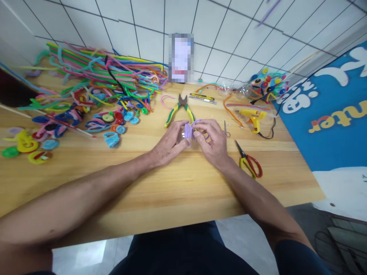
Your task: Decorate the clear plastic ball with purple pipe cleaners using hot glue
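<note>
Between my two hands is a small bundle of purple pipe cleaners [187, 130], bent into upright loops. My left hand [171, 143] is closed on its left side, thumb in front and fingers behind. At its right side, my right hand [211, 142] pinches a curved purple strand between thumb and fingertips. Something clear and shiny shows beside the bundle, partly hidden by my left fingers. Just beyond my hands lie pliers [182, 101] with green and yellow handles, their jaws pointing away.
Colourful pipe cleaners [94, 70] and curled pieces crowd the left. A phone [181, 57] leans on the tiled wall. Cutter knives [202, 97], a yellow glue gun [254, 116] and red-and-yellow-handled scissors [250, 164] lie to the right on the wooden table [183, 191].
</note>
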Tool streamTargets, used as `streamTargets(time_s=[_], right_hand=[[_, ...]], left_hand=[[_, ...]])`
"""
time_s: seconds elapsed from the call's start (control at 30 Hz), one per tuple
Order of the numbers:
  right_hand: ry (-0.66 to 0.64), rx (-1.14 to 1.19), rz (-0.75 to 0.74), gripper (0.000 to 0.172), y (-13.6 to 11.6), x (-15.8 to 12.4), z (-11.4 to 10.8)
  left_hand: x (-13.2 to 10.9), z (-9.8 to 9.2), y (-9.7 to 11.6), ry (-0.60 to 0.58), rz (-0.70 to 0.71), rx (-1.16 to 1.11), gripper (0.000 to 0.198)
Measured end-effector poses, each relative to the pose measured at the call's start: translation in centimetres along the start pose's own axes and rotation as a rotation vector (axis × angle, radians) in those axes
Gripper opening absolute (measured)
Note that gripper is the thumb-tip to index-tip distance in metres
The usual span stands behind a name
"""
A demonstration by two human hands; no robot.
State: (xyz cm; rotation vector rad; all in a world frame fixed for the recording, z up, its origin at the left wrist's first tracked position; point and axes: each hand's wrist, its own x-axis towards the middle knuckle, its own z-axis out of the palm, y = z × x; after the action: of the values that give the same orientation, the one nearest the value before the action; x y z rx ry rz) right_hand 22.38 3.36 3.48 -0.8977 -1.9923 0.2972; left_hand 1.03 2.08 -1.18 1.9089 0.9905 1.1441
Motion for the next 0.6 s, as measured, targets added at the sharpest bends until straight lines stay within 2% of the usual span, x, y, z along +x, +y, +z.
streamTargets(time_s=[0.33,0.6], right_hand=[[-0.026,-0.043,-0.104,0.026,0.55,-0.35,0.15],[-0.058,-0.046,-0.092,0.024,0.69,-0.5,0.53]], left_hand=[[-0.05,0.09,-0.19,0.004,0.005,-0.015,0.06],[-0.05,0.17,-0.14,0.009,0.018,-0.021,0.06]])
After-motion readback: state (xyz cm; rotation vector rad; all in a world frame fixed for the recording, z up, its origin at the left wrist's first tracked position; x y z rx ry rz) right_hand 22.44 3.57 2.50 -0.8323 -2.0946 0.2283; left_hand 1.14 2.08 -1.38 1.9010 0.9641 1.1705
